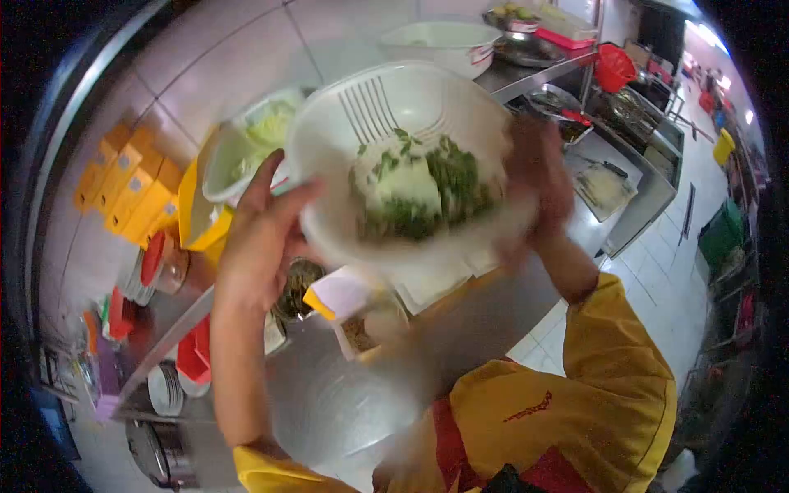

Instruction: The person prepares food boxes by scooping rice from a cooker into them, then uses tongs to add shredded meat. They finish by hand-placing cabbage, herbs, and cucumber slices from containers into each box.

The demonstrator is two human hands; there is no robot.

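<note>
A large white slotted basket (329, 123) is lifted above the metal counter, tilted so its inside shows. Chopped green leaves (456, 177) lie in it, around a pale piece (415, 187). My left hand (267, 222) is at the basket's left side, its thumb and fingers spread around the rim. At the right side my right hand (538, 185) grips the rim, blurred by motion. Beneath the basket are a container with brown contents (357, 335) and a white board or cloth (431, 287), both partly covered.
A white tub with pale green vegetables (267, 131) stands behind my left hand, beside yellow boxes (136, 189). Another white basin (440, 45) is on the back shelf. Red containers (195, 349) and stacked plates (166, 390) sit at left. A red basket (615, 67) is at the upper right.
</note>
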